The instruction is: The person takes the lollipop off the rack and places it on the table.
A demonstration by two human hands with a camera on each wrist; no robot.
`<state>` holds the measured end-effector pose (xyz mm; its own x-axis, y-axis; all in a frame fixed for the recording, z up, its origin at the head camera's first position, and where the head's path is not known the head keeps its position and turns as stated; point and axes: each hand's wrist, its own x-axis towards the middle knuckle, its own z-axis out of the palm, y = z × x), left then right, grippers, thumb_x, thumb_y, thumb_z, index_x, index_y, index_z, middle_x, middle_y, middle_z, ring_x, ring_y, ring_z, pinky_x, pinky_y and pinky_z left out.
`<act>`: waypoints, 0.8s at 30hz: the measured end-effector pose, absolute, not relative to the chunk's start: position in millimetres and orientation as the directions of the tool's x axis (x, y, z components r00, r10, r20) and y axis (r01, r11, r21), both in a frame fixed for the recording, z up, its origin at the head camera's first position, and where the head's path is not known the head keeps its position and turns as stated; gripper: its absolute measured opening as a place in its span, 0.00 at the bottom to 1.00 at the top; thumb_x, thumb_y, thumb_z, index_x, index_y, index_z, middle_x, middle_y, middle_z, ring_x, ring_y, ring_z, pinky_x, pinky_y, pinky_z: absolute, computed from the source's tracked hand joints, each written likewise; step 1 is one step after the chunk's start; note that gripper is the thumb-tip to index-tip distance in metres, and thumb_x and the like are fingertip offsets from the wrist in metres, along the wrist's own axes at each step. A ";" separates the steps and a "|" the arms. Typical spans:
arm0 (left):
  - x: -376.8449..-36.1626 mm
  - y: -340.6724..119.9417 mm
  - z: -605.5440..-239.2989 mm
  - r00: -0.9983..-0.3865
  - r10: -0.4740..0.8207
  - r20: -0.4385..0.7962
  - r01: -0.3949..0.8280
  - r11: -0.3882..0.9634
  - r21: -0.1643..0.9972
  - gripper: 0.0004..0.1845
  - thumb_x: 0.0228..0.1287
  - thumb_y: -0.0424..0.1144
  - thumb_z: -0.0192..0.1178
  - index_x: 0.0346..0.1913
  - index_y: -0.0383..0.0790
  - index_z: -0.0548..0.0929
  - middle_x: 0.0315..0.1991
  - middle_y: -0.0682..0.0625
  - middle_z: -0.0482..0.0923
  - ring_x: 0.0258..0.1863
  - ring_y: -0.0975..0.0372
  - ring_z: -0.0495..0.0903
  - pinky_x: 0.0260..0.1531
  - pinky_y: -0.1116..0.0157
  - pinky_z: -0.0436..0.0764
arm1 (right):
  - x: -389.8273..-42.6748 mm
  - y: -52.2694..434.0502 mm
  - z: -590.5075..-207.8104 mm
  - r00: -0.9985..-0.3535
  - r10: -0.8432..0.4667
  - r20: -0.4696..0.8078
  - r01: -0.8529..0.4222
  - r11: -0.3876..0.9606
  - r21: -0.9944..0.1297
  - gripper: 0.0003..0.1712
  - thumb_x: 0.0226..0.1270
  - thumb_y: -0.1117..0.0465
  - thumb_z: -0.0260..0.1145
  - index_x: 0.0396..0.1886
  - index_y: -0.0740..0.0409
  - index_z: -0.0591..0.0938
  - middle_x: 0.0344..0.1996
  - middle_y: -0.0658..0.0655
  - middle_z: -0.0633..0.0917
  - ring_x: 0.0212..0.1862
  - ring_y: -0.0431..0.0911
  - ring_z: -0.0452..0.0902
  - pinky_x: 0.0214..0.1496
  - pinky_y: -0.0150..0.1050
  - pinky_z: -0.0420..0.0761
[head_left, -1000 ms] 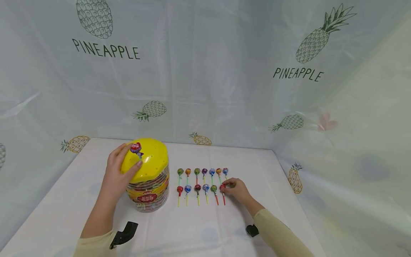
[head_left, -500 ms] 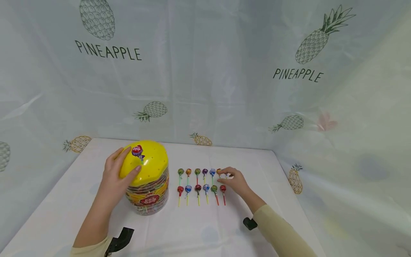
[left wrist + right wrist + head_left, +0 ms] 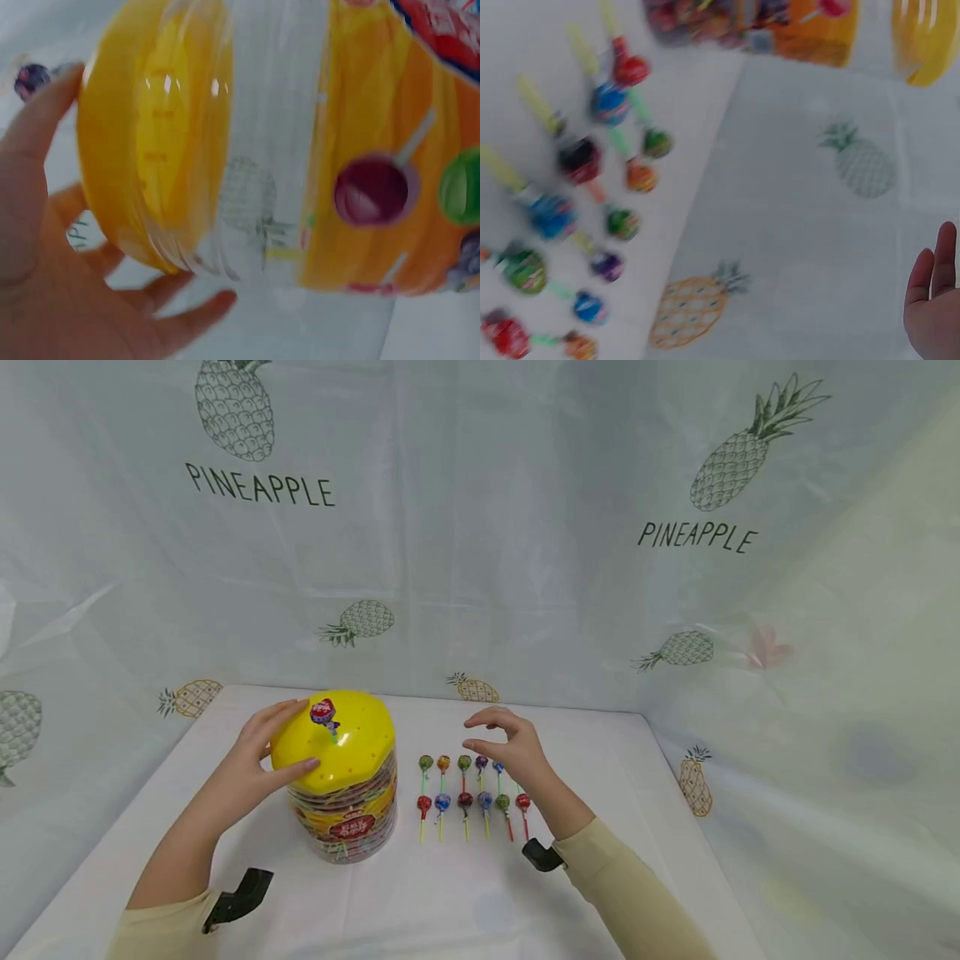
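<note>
On the table stands a clear plastic jar (image 3: 352,827) with a colourful label and a wide yellow lid (image 3: 360,727). My left hand (image 3: 247,768) is at the lid's left side, thumb and fingers spread and touching it; the left wrist view has the thumb at the lid's edge and other fingertips hanging loose beside the jar. My right hand (image 3: 517,747) is in the air right of the jar, thumb and fingers apart with nothing between. Two rows of wrapped lollipops (image 3: 465,800) lie below it, and it hides part of the far row.
A white cloth covers the table (image 3: 420,902). Behind and beside it hangs a pale curtain (image 3: 480,527) printed with pineapples. Black wrist mounts sit at both sleeves. Loose candies show through the jar's wall (image 3: 697,22) in the right wrist view.
My right hand has left the red lollipop at the near row's right end, risen, and moved left toward the jar. My left hand has shifted slightly left, still at the lid.
</note>
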<state>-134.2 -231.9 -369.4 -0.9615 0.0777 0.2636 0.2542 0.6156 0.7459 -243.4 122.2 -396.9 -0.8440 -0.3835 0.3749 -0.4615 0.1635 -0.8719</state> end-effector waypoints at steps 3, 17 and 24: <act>-146.6 -240.7 -372.3 -0.952 0.153 0.265 0.302 0.597 0.743 0.45 0.60 0.42 0.69 0.76 0.46 0.57 0.75 0.39 0.45 0.69 0.34 0.49 0.56 0.28 0.59 | -239.4 103.9 -387.6 -0.814 -0.400 0.422 -0.489 0.077 -0.869 0.14 0.57 0.69 0.73 0.45 0.66 0.86 0.48 0.56 0.83 0.54 0.50 0.73 0.57 0.44 0.73; -163.3 -245.3 -387.2 -0.936 0.190 0.298 0.353 0.467 0.811 0.47 0.55 0.33 0.70 0.76 0.49 0.57 0.75 0.43 0.46 0.67 0.38 0.55 0.54 0.67 0.70 | -223.4 23.2 -364.2 -0.707 -0.480 0.520 -0.529 -0.130 -0.838 0.12 0.59 0.67 0.72 0.44 0.63 0.86 0.45 0.53 0.84 0.51 0.45 0.75 0.57 0.42 0.75; -159.8 -243.2 -387.3 -0.933 0.189 0.307 0.360 0.459 0.812 0.46 0.57 0.33 0.68 0.77 0.48 0.55 0.76 0.42 0.45 0.66 0.39 0.56 0.49 0.81 0.66 | -218.0 -2.3 -352.4 -0.684 -0.489 0.541 -0.522 -0.190 -0.832 0.13 0.62 0.67 0.70 0.47 0.64 0.85 0.47 0.52 0.84 0.54 0.42 0.76 0.59 0.43 0.77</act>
<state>-159.8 -243.2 -387.3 -0.9330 0.1886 0.3065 0.3597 0.4590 0.8124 -218.0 -2.3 -352.4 -0.6844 -0.4888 0.5410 -0.5215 -0.1903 -0.8317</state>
